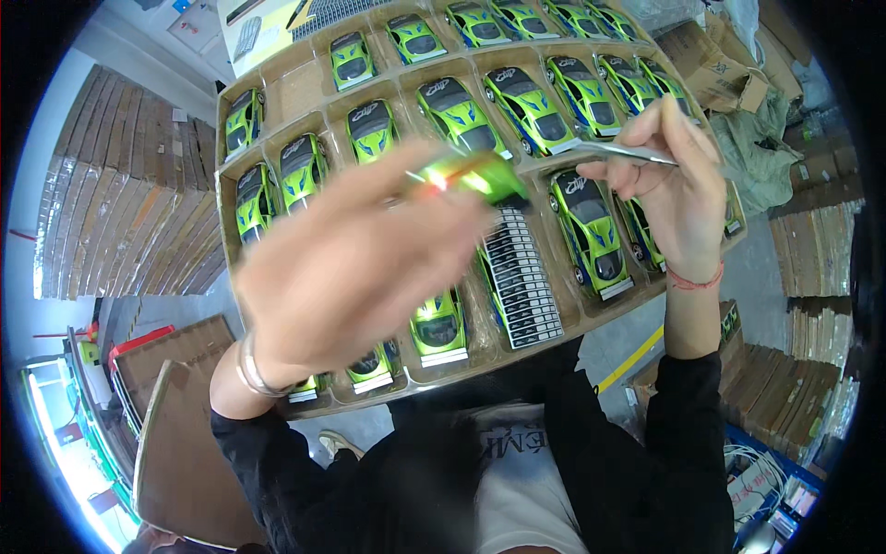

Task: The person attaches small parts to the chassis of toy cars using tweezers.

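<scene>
My left hand [360, 258], smeared by motion, is closed around a green toy car [484, 177] above the middle of a brown tray [588, 323]. Tweezers [637, 153] are pinched between the fingers of my right hand [688, 198], their tips pointing left toward the held car. Below that car, a narrow sheet of black-and-white stickers [524, 277] lies over a tray compartment, covering part of another car. Matching green cars with black hoods, such as one toy car [591, 226] under my right hand, sit in rows of compartments.
More sticker sheets [337, 14] lie beyond the tray's far edge. A stack of flat cardboard [129, 194] stands at left, with further cardboard stacks [817, 258] at right. An opened carton [711, 69] is at the far right. A leaning brown board [189, 452] is at lower left.
</scene>
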{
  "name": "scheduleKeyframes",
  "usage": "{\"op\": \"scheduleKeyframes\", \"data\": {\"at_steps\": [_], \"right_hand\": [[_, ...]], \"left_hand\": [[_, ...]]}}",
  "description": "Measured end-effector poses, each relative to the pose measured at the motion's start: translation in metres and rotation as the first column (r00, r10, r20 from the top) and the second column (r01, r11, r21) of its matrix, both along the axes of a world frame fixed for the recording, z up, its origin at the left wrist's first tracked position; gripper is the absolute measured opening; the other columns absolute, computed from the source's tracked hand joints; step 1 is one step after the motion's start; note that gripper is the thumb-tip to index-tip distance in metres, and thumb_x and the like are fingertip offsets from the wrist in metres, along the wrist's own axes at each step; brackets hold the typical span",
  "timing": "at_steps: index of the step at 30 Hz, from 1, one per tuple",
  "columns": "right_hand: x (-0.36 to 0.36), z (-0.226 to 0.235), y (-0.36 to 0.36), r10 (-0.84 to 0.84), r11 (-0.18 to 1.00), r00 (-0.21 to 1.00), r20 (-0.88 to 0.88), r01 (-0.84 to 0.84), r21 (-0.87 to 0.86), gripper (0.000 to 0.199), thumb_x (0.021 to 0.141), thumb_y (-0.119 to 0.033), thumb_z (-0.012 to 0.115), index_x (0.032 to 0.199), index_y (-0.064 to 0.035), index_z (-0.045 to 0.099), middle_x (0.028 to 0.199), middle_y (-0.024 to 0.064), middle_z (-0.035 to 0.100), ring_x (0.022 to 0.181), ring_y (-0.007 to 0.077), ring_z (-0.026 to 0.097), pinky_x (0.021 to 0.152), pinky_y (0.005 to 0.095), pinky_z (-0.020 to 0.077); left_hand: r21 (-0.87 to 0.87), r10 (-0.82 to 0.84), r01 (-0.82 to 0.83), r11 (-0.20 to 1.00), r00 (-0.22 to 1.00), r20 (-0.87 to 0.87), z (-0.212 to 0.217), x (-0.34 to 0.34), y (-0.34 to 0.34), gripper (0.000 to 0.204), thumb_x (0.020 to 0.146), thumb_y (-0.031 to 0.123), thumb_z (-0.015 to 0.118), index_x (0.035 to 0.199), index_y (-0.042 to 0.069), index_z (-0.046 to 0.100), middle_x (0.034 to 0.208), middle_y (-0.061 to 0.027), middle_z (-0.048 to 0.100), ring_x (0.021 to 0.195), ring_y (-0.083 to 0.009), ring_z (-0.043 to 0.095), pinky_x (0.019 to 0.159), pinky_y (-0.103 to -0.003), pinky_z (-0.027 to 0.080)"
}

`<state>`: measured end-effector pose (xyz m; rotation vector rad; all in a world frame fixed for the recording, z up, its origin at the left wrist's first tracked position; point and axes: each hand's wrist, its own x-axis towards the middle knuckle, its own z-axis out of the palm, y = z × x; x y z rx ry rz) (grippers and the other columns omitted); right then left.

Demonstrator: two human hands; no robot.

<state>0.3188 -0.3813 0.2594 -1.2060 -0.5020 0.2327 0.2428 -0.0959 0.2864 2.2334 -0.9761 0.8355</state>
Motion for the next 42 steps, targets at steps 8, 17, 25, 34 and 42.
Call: {"op": "scheduleKeyframes", "data": {"at_steps": [8,17,25,34,42], "right_hand": [[-0.008,-0.020,0.005,0.041,0.988,0.991,-0.129,-0.059,-0.140,0.042,0.106,-0.030,0.045,0.093,0.0048,0.065,0.077,0.0142,0.067,0.068,0.0171,0.065,0.063,0.0262,0.0529],[-0.011,-0.024,0.009,0.092,0.975,0.981,-0.173,-0.124,-0.184,0.039,0.105,-0.027,0.047,0.091,0.0045,0.066,0.077,0.0123,0.067,0.067,0.0154,0.063,0.065,0.0263,0.0518],[-0.013,-0.024,0.009,0.081,0.956,0.982,-0.171,-0.125,-0.267,0.039,0.104,-0.027,0.049,0.091,0.0045,0.066,0.076,0.0113,0.067,0.067,0.0147,0.063,0.065,0.0260,0.0514],[-0.017,-0.030,0.012,0.070,0.949,0.988,-0.140,-0.109,-0.295,0.036,0.102,-0.026,0.054,0.086,0.0042,0.067,0.074,0.0113,0.068,0.065,0.0150,0.066,0.058,0.0252,0.0525],[-0.016,-0.039,0.019,0.023,0.897,0.988,-0.152,-0.088,-0.434,0.041,0.100,-0.035,0.057,0.087,0.0022,0.068,0.074,0.0100,0.070,0.064,0.0117,0.067,0.059,0.0229,0.0530]], "left_hand": [[0.123,0.548,-0.557,0.821,0.830,0.105,-0.012,0.091,0.098,0.030,0.087,0.012,0.071,0.117,0.013,0.069,0.099,-0.0060,0.067,0.080,-0.0185,0.065,0.071,-0.028,0.053],[0.168,0.431,-0.410,0.896,0.895,-0.117,-0.041,0.128,0.112,0.011,0.082,0.009,0.073,0.091,0.003,0.072,0.103,-0.0094,0.071,0.092,-0.0284,0.069,0.081,-0.035,0.053],[0.491,0.319,-0.103,0.865,0.868,-0.380,-0.040,0.173,0.110,0.015,0.079,0.004,0.073,0.094,0.003,0.071,0.120,-0.0098,0.068,0.104,-0.0286,0.066,0.088,-0.035,0.051],[0.342,0.352,-0.302,0.890,0.931,-0.094,-0.053,0.169,0.083,0.028,0.084,0.002,0.064,0.106,0.015,0.073,0.138,0.0023,0.059,0.106,-0.0249,0.067,0.082,-0.034,0.055],[0.096,0.307,-0.357,0.929,0.890,0.338,-0.020,0.126,0.073,0.023,0.085,0.004,0.073,0.106,0.012,0.077,0.110,-0.0083,0.073,0.100,-0.0182,0.070,0.082,-0.028,0.055]]}}
